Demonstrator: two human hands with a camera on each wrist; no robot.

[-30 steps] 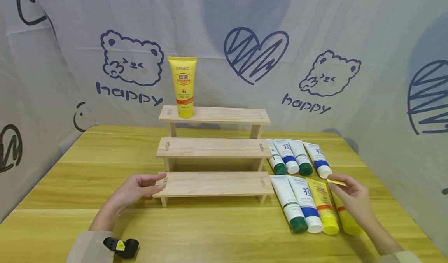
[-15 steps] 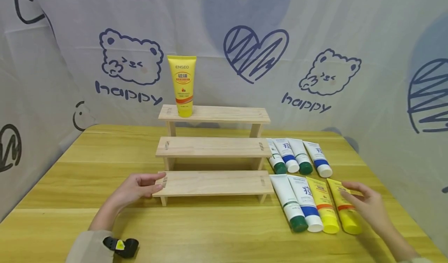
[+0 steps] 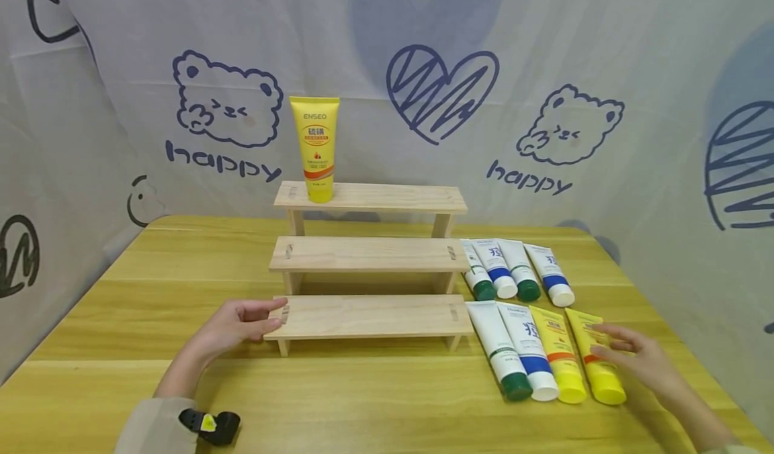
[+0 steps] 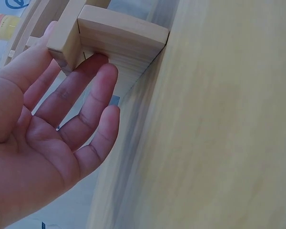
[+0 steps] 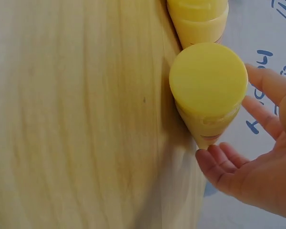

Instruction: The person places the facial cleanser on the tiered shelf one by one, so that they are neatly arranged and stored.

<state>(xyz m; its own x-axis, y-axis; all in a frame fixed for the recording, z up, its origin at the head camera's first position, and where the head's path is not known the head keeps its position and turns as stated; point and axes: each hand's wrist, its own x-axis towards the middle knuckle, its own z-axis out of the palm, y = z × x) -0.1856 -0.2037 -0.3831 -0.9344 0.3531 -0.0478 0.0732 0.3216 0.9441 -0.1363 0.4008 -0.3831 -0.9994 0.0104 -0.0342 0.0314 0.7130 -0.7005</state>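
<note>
A three-step wooden stand (image 3: pixel 369 316) is at the table's middle. My left hand (image 3: pixel 232 326) holds the left end of its lowest step, a finger on top and others beneath beside the leg (image 4: pixel 119 36). Upright on the top step's left stands a yellow tube (image 3: pixel 317 148). At right, my right hand (image 3: pixel 643 363) hovers at the rightmost lying yellow tube (image 3: pixel 595 367), fingers relaxed and spread along its right side. In the right wrist view its round yellow cap (image 5: pixel 209 78) faces the camera, fingertips close around it.
Left of that tube lie another yellow tube (image 3: pixel 559 356), a white tube with blue band (image 3: pixel 529 353) and one with a green cap (image 3: pixel 500 353). Behind them is a row of several white tubes (image 3: pixel 517 269). A printed cloth (image 3: pixel 375 24) hangs behind the table (image 3: pixel 151 273).
My right hand has let go of the top end of the rightmost yellow tube, which now lies flat, and has moved right and toward me along it. The left hand stays put.
</note>
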